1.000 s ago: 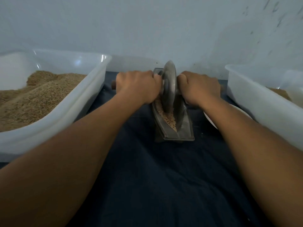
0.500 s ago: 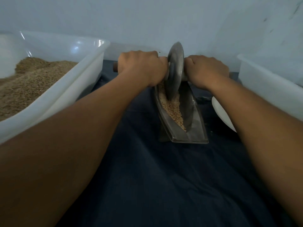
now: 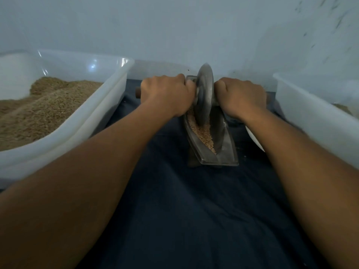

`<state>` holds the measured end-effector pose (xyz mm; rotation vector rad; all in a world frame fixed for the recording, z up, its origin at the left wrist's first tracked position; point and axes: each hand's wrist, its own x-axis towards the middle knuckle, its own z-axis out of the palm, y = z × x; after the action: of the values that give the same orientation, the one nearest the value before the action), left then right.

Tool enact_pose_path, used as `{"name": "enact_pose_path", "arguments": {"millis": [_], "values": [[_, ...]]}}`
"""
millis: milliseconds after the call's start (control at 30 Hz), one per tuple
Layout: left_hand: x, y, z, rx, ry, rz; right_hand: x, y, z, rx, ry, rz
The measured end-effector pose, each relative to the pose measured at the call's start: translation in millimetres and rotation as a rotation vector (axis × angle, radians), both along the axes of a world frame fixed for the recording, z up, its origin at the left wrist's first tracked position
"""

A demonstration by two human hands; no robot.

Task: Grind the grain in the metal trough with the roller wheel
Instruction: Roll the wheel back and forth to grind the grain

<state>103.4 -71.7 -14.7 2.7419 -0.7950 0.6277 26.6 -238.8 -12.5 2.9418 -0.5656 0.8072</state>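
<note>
Dark blue cloth (image 3: 174, 200) carries one metal trough (image 3: 223, 152) of grain (image 3: 204, 135) near its far edge, between two white plastic tubs (image 3: 77, 121) (image 3: 310, 117). One steel roller wheel (image 3: 204, 94) stands in it; left hand (image 3: 167, 94) and right hand (image 3: 240, 97) grip its axle.

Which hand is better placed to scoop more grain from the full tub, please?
The left hand: the heaped tub sits directly beside it, though it now grips the roller wheel handle.

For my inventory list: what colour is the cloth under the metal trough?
Dark navy blue, plain with no pattern; the cloth shows best in the head view.
</note>
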Motion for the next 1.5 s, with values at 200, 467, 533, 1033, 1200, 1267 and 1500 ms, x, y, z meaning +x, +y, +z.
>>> {"name": "enact_pose_path", "arguments": {"millis": [200, 467, 533, 1033, 1200, 1267, 1500], "values": [[-20.7, 11.4, -2.3, 0.007, -0.067, -0.012, -21.5, 9.0, -7.5, -0.030, -0.032, 0.003], [-45.8, 21.7, -3.7, 0.019, -0.184, -0.042, -48.5, 19.3, -14.5, -0.024, -0.065, 0.037], [-50.3, 25.0, -4.0, 0.009, -0.203, -0.064, -53.4, 21.7, -14.6, -0.044, -0.081, 0.039], [-61.0, 32.2, -4.7, -0.044, -0.235, -0.086, -75.6, 30.8, -10.8, 0.072, -0.167, 0.091], [-50.5, 27.0, -5.9, -0.026, -0.213, -0.075, -63.2, 27.3, -14.6, 0.035, -0.146, 0.066], [-44.5, 23.3, -5.3, -0.018, -0.182, -0.064, -55.6, 24.4, -13.4, 0.031, -0.114, 0.062], [-23.2, 11.7, -3.9, 0.011, -0.106, -0.022, -29.1, 16.3, -10.1, 0.064, -0.059, 0.034]]}}
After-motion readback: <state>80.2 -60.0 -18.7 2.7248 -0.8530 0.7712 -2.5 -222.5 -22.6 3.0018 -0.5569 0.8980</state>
